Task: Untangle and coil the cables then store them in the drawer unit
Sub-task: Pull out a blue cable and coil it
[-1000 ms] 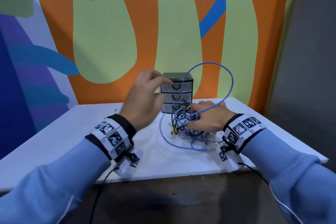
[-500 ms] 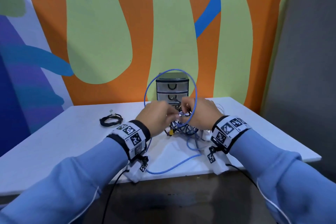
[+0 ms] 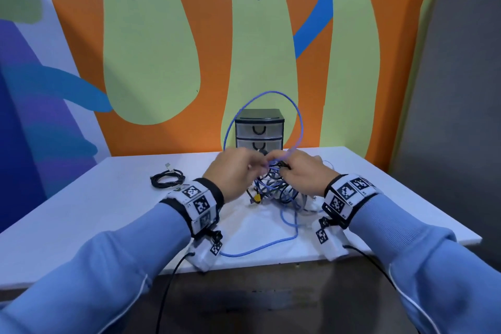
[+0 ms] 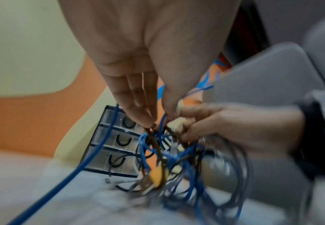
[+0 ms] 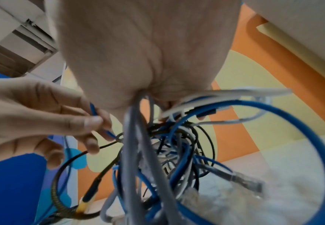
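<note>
At the tabletop's [image 3: 108,198] twelve o'clock, before the drawer unit [image 3: 259,127], your left hand [image 3: 230,173] fingers pinch the blue cable [image 3: 296,122] while your right hand [image 3: 303,173] grips the tangle [image 3: 276,190]; it looks limp, light, snag-prone, so hold near crossings.

A white table [image 3: 81,214] stands against a mural wall [image 3: 168,49] painted orange with pale green lobes and blue bands, directly beyond the hands. To the left of the hands, the wall turns purple and deep blue [image 3: 24,116]. A plain grey panel [image 3: 461,89] rises to the right. Below the table's near edge lies dark flooring [image 3: 271,304]. Lighting is even.
</note>
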Tool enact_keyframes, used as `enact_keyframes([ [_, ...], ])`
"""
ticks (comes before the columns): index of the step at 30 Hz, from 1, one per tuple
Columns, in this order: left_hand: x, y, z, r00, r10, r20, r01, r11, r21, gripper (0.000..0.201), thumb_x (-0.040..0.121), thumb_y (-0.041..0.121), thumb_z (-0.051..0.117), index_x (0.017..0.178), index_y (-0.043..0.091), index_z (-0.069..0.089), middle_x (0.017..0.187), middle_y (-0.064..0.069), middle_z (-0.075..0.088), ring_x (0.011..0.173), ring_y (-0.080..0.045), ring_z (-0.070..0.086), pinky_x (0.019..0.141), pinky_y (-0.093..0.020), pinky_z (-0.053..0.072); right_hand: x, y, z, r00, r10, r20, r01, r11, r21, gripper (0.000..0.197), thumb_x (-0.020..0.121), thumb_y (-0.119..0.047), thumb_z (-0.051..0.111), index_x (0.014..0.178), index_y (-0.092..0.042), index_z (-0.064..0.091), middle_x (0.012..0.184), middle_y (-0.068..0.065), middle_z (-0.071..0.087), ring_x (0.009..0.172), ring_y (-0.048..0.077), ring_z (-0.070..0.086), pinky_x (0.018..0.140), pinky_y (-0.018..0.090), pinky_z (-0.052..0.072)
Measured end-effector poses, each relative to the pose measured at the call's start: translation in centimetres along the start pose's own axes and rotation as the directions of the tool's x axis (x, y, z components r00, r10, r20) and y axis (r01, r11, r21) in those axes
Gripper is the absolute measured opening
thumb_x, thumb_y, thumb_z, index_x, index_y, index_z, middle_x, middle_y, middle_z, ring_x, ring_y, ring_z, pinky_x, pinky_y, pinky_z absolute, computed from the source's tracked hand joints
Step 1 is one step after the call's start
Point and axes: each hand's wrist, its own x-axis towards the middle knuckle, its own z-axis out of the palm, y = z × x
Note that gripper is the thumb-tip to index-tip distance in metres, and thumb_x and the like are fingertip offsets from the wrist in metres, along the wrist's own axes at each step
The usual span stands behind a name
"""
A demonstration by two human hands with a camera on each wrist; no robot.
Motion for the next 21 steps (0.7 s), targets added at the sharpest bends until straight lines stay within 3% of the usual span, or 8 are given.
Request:
enact_keyframes([
  [3,-0.1,0.2,-0.8,0.969,-0.190,-0.157,0.113,0.909,-0.401,0.011,0.106,0.017,0.061,0.096,0.017,0.066,0.093,-0.004,0.076,0.083,-0.023,0.075,0.058,-0.039,0.063,-0.3,-0.6,-0.6,0.999,0.020,0.039,-0.019,0.999,-0.033,0.028,0.099,-0.043,0.045,0.124,-0.052,0.053,0.107,-0.005,0.055,0.109,0.021,0.048,0.098,0.050,0.033],
  [5,0.0,0.5,-1.5,0.935,-0.272,-0.228,0.100,0.819,-0.565,0.011,0.109,0.014,0.055,0.100,0.012,0.059,0.095,-0.011,0.077,0.081,-0.026,0.076,0.052,-0.031,0.059,-0.3,-1.3,-0.4,0.999,-0.012,0.036,0.016,0.993,-0.118,0.027,0.093,-0.059,0.053,0.116,-0.046,0.049,0.098,-0.007,0.058,0.097,0.023,0.054,0.092,0.048,0.035],
  [7,0.1,0.5,-2.4,0.904,-0.306,-0.299,0.041,0.758,-0.651,0.011,0.111,0.015,0.051,0.101,0.013,0.055,0.090,-0.013,0.077,0.073,-0.022,0.074,0.052,-0.030,0.058,-0.3,-1.6,-0.2,1.000,-0.021,-0.009,0.019,0.988,-0.151,0.033,0.091,-0.062,0.060,0.107,-0.039,0.044,0.087,-0.007,0.061,0.085,0.023,0.058,0.085,0.045,0.034],
  [10,0.3,-0.2,-4.3,0.828,-0.383,-0.410,-0.036,0.694,-0.720,0.013,0.112,0.017,0.048,0.100,0.019,0.053,0.082,-0.012,0.073,0.065,-0.018,0.065,0.054,-0.033,0.059,0.1,-1.0,-0.4,0.999,0.030,-0.020,-0.031,0.995,-0.091,0.032,0.093,-0.045,0.067,0.109,-0.038,0.040,0.085,-0.001,0.065,0.079,0.026,0.059,0.076,0.040,0.036],
  [13,0.3,-1.6,-6.6,0.720,-0.480,-0.500,-0.086,0.654,-0.752,0.012,0.113,0.017,0.048,0.102,0.019,0.052,0.076,-0.011,0.067,0.057,-0.015,0.060,0.055,-0.034,0.061,0.4,-0.9,-0.8,0.998,0.064,0.023,-0.063,0.997,-0.045,0.045,0.089,-0.020,0.069,0.114,-0.040,0.038,0.088,0.006,0.064,0.078,0.027,0.058,0.070,0.038,0.039],
  [18,0.0,-3.4,-8.8,0.585,-0.607,-0.538,-0.129,0.585,-0.801,0.006,0.112,0.016,0.048,0.109,0.013,0.053,0.072,-0.009,0.059,0.046,-0.008,0.052,0.052,-0.029,0.059,1.1,-1.2,-0.9,0.997,0.068,-0.031,-0.072,0.991,-0.116,0.056,0.082,-0.003,0.065,0.114,-0.040,0.037,0.088,0.000,0.055,0.085,0.026,0.053,0.076,0.042,0.039],
  [19,0.0,-4.0,-9.1,0.544,-0.628,-0.558,-0.127,0.595,-0.794,0.008,0.112,0.016,0.048,0.107,0.014,0.054,0.071,-0.008,0.058,0.044,-0.007,0.050,0.052,-0.029,0.059,1.2,-1.5,-0.9,0.996,0.080,-0.036,-0.085,0.986,-0.144,0.057,0.081,-0.002,0.063,0.114,-0.040,0.036,0.089,0.000,0.054,0.088,0.027,0.053,0.080,0.045,0.039],
  [21,-0.4,-6.0,-10.6,0.402,-0.678,-0.615,-0.114,0.629,-0.769,0.015,0.110,0.019,0.048,0.099,0.022,0.056,0.068,-0.002,0.053,0.042,-0.006,0.048,0.046,-0.030,0.054,1.2,-1.3,-1.1,0.988,0.156,-0.019,-0.155,0.957,-0.246,0.060,0.079,0.002,0.056,0.118,-0.040,0.039,0.094,-0.001,0.054,0.095,0.028,0.052,0.093,0.055,0.037],
])
